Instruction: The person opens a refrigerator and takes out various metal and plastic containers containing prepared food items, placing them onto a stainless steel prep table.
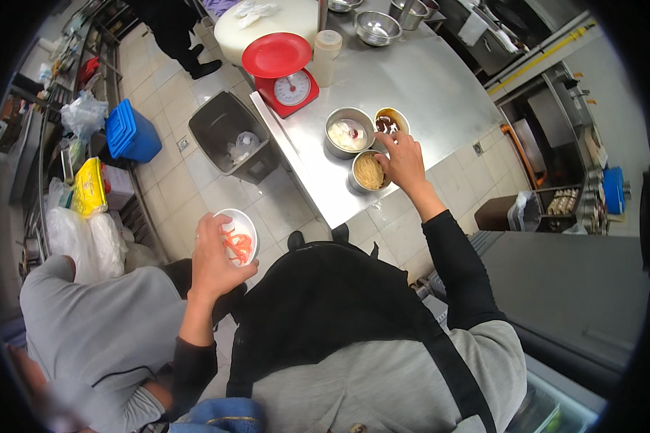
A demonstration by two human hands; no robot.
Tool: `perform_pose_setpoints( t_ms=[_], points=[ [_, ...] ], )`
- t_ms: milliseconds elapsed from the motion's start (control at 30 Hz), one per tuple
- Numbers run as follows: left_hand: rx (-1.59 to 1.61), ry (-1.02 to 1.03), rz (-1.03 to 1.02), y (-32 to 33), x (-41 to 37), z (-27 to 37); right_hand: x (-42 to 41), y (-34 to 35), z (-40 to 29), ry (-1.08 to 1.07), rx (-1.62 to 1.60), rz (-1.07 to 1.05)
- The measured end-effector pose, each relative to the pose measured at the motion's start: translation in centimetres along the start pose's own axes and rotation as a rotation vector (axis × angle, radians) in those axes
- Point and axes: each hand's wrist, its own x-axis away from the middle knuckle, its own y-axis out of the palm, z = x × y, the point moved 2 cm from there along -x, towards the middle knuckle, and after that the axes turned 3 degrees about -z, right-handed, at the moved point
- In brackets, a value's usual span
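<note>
My left hand (215, 260) grips a white bowl (253, 234) with orange-red strips (238, 247) inside, off the left side of the steel table. At the table's near right edge, my right hand (403, 162) is over a metal container of pale yellow shreds (368, 172), thumb at its rim and fingers reaching towards a cup with dark sauce and white streaks (388, 123). Whether it grips either one, I cannot tell. Beside these stands a larger metal bowl (329, 142) holding white, creamy food with a red spot.
A red dial scale (292, 89) and a capped bottle (326, 58) stand on the steel table (439, 81), with stacked metal bowls (378, 28) behind. A grey bin (222, 122) is left of the table. Someone in a grey shirt (108, 319) is close on my left; another person (168, 32) stands farther off.
</note>
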Motion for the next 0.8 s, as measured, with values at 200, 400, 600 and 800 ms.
perform_pose_setpoints(
  t_ms=[200,400,600,800],
  points=[
    [-0.017,-0.148,0.024,2.1,1.0,2.7,-2.9,1.0,2.2,-0.235,-0.083,-0.244],
    [-0.060,-0.217,0.077,3.7,1.6,5.3,-3.9,1.6,3.1,-0.303,-0.211,-0.308],
    [-0.086,-0.234,0.106,3.7,1.6,5.4,-4.5,2.6,3.1,-0.360,-0.306,-0.235],
    [-0.122,-0.218,0.144,1.6,-0.3,2.2,-4.3,2.5,2.4,-0.352,-0.296,-0.214]
  ],
)
